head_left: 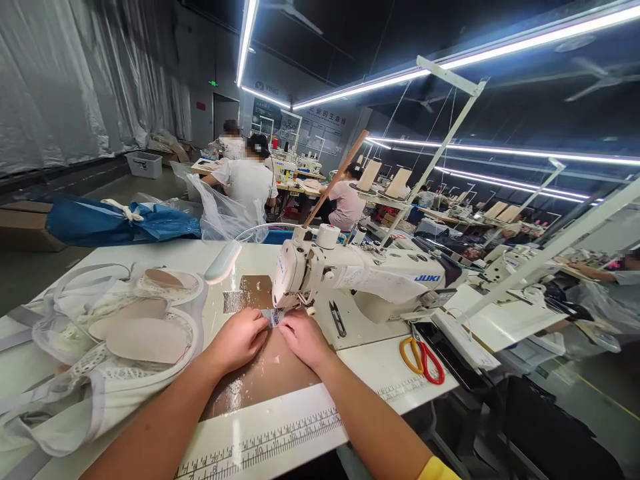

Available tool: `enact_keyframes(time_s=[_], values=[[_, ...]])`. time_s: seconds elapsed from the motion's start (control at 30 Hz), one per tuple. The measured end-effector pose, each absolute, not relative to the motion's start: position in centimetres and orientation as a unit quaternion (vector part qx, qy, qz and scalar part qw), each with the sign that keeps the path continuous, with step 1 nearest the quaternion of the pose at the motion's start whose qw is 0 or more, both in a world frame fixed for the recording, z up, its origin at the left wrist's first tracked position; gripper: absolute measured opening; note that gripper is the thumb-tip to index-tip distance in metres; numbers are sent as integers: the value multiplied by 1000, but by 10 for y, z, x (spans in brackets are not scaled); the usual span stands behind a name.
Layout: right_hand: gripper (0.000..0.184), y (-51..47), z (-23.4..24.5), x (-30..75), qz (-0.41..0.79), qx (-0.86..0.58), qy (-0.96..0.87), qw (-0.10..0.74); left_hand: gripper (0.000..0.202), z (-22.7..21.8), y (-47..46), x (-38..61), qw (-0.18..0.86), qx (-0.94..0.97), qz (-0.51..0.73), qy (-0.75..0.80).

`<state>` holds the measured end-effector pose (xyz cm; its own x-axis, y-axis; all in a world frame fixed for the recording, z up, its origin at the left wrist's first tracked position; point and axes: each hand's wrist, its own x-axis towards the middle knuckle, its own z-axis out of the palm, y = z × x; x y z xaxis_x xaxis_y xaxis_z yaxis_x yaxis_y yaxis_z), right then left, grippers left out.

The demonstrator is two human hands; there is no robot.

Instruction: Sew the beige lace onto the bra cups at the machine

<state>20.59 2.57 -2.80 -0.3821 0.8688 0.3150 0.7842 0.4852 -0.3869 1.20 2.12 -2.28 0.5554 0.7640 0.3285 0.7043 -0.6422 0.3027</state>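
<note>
My left hand [240, 339] and my right hand [303, 335] rest side by side on the brown taped patch of the sewing table [260, 383]. Both pinch a small grey piece of fabric [273, 316] between their fingertips, right under the needle head of a white sewing machine [350, 273]. The fingers of both hands are curled and pressed on the piece. A printed ruler strip [280, 437] runs along the table's near edge, under my forearms.
A pile of white lace garments with beige padded cups [125, 327] lies to the left. Small black thread snips [338, 319] and red-and-yellow scissors [423, 358] lie to the right of the machine. Other people sit sewing at tables behind. A blue bag [115, 223] lies back left.
</note>
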Motion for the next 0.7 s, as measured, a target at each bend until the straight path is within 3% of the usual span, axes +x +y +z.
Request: enact_keyframes(time_s=[0.7], values=[[11,23,-28,206,129,-529,-795,268,24,-24,20,14,84,873,215,429]])
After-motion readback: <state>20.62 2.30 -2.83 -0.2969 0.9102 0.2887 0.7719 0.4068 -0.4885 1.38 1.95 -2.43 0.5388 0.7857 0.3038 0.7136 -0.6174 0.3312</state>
